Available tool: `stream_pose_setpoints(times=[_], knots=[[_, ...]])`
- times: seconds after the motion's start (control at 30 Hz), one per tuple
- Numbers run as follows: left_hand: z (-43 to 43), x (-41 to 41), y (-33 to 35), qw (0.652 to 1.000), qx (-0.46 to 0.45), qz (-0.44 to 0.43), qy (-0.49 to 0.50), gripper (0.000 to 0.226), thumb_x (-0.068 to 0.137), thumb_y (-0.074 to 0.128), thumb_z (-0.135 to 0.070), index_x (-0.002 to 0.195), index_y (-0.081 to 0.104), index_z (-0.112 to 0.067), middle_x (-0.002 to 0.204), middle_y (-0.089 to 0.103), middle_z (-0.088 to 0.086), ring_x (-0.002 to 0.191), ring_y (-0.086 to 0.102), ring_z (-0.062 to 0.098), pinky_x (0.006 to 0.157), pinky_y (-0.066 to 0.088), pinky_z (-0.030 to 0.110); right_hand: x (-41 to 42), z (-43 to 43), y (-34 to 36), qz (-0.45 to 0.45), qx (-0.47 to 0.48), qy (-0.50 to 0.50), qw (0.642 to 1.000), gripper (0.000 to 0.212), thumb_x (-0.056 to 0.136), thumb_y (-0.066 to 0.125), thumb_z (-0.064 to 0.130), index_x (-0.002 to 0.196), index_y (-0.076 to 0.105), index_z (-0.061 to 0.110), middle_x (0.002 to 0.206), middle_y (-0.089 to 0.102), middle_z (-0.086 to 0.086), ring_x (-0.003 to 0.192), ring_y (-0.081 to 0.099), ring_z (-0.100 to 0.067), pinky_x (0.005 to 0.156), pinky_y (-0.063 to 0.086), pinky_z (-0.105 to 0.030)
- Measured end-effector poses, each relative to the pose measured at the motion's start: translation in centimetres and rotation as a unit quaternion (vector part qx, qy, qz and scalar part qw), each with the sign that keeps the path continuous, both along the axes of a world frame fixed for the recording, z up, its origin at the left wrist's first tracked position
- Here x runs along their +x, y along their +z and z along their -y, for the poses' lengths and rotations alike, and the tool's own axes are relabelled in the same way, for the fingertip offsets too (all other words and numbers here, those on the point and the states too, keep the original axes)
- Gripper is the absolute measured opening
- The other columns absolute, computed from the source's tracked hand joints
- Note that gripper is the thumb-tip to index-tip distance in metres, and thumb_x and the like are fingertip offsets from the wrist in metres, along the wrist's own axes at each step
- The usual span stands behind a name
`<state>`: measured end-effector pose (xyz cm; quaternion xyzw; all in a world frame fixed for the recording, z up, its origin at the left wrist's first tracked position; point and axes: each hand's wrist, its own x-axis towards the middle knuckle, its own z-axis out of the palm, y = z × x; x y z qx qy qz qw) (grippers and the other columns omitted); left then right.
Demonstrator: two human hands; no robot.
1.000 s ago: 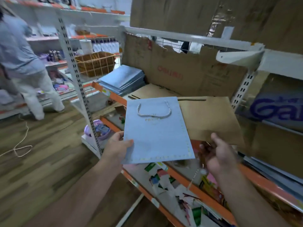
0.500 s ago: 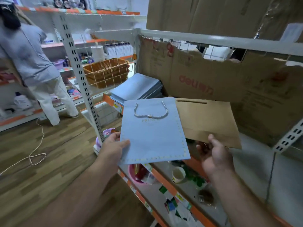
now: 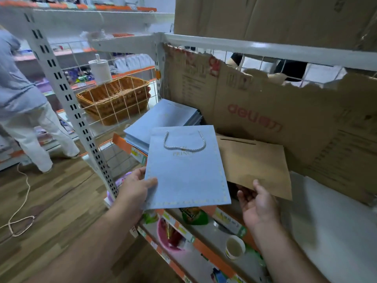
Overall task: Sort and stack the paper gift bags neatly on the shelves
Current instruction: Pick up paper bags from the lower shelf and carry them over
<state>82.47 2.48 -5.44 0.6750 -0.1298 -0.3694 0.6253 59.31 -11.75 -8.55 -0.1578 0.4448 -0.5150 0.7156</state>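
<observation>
Here, my left hand (image 3: 134,188) pinches the lower left corner of a flat blue gift bag (image 3: 187,172), thumb on top, holding it out in front of the shelf (image 3: 330,217). My right hand (image 3: 259,203) grips the near edge of a brown paper bag (image 3: 255,162), partly hidden behind the blue one. A stack of blue bags (image 3: 161,119) lies on the shelf beyond, beside torn cardboard (image 3: 275,111).
</observation>
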Motion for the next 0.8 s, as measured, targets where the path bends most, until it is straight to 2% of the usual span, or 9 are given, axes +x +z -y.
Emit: stream_pose_setpoints(times=[0.1, 0.2, 0.33, 0.4, 0.47, 0.53, 0.6, 0.67, 0.8], knots=[[2.0, 3.4, -0.9, 0.999, -0.007, -0.008, -0.031, 0.019, 0.098, 0.058, 0.001, 0.109, 0.060, -0.014, 0.099, 0.074, 0.013, 0.071, 0.073, 0.029, 0.053, 0.057, 0.038, 2.6, 1.2, -0.8, -0.014, 0.003, -0.041, 0.999, 0.032, 0.099, 0.058, 0.015, 0.131, 0.057, 0.014, 0.101, 0.067, -0.005, 0.075, 0.066, -0.017, 0.047, 0.053, -0.023], [3.8, 7.5, -1.6, 0.997, -0.017, -0.006, -0.070, 0.024, 0.095, 0.057, 0.006, 0.106, 0.061, -0.014, 0.089, 0.076, 0.010, 0.066, 0.074, 0.026, 0.048, 0.056, 0.034, 5.6, 2.0, -1.5, -0.073, 0.027, -0.090, 0.993, 0.017, 0.098, 0.061, 0.014, 0.113, 0.055, 0.010, 0.103, 0.061, -0.010, 0.075, 0.064, -0.023, 0.051, 0.053, -0.028], [5.4, 13.6, -1.7, 0.993, -0.005, 0.007, -0.121, 0.028, 0.090, 0.060, 0.006, 0.101, 0.061, -0.020, 0.088, 0.075, 0.009, 0.067, 0.074, 0.027, 0.053, 0.057, 0.036, 9.5, 2.7, -2.2, -0.115, 0.053, -0.120, 0.985, 0.022, 0.100, 0.058, 0.016, 0.120, 0.047, 0.014, 0.110, 0.061, -0.017, 0.053, 0.068, -0.017, 0.039, 0.050, -0.021], [6.0, 16.5, -1.7, 0.989, 0.007, 0.007, -0.145, 0.028, 0.090, 0.061, 0.003, 0.099, 0.059, -0.023, 0.095, 0.073, 0.011, 0.076, 0.073, 0.031, 0.065, 0.060, 0.044, 10.6, 3.0, -2.2, -0.109, 0.062, -0.124, 0.984, 0.024, 0.101, 0.054, 0.013, 0.123, 0.045, 0.017, 0.095, 0.066, -0.020, 0.042, 0.066, -0.015, 0.035, 0.047, -0.020], [6.6, 18.9, -1.8, 0.986, 0.017, 0.018, -0.166, 0.028, 0.089, 0.064, 0.000, 0.100, 0.060, -0.025, 0.101, 0.073, 0.012, 0.085, 0.073, 0.035, 0.077, 0.060, 0.053, 11.1, 3.1, -2.3, -0.112, 0.067, -0.144, 0.981, 0.021, 0.102, 0.050, 0.007, 0.121, 0.044, 0.013, 0.059, 0.066, -0.016, 0.036, 0.062, -0.014, 0.033, 0.046, -0.019], [7.2, 20.8, -2.0, 0.983, 0.018, 0.032, -0.182, 0.028, 0.089, 0.066, 0.000, 0.103, 0.064, -0.024, 0.105, 0.073, 0.015, 0.088, 0.072, 0.035, 0.077, 0.059, 0.051, 11.3, 3.0, -2.5, -0.137, 0.075, -0.160, 0.975, 0.014, 0.101, 0.048, 0.004, 0.115, 0.047, 0.007, 0.042, 0.060, -0.009, 0.034, 0.059, -0.013, 0.033, 0.045, -0.019], [7.8, 22.2, -2.2, 0.982, 0.009, 0.029, -0.187, 0.026, 0.090, 0.065, 0.002, 0.106, 0.064, -0.018, 0.105, 0.071, 0.018, 0.084, 0.072, 0.033, 0.067, 0.059, 0.042, 11.2, 2.9, -2.8, -0.190, 0.095, -0.165, 0.963, 0.011, 0.102, 0.051, 0.012, 0.100, 0.055, 0.002, 0.039, 0.058, -0.006, 0.030, 0.055, -0.011, 0.030, 0.041, -0.017], [8.2, 22.9, -1.8, 0.981, 0.009, 0.037, -0.192, 0.022, 0.092, 0.063, 0.002, 0.104, 0.062, -0.016, 0.100, 0.071, 0.015, 0.077, 0.071, 0.027, 0.056, 0.058, 0.033, 11.2, 2.5, -2.8, -0.283, 0.118, -0.147, 0.940, 0.032, 0.098, 0.060, 0.029, 0.078, 0.056, 0.005, 0.043, 0.057, -0.005, 0.030, 0.049, -0.013, 0.028, 0.034, -0.014], [9.1, 23.5, -1.2, 0.977, 0.019, 0.049, -0.207, 0.023, 0.092, 0.064, -0.003, 0.104, 0.062, -0.023, 0.108, 0.070, 0.012, 0.090, 0.071, 0.034, 0.075, 0.061, 0.052, 13.0, 0.4, -1.7, -0.471, 0.071, -0.072, 0.876, 0.041, 0.089, 0.071, 0.037, 0.066, 0.056, 0.007, 0.050, 0.053, -0.009, 0.041, 0.042, -0.020, 0.041, 0.033, -0.022]])
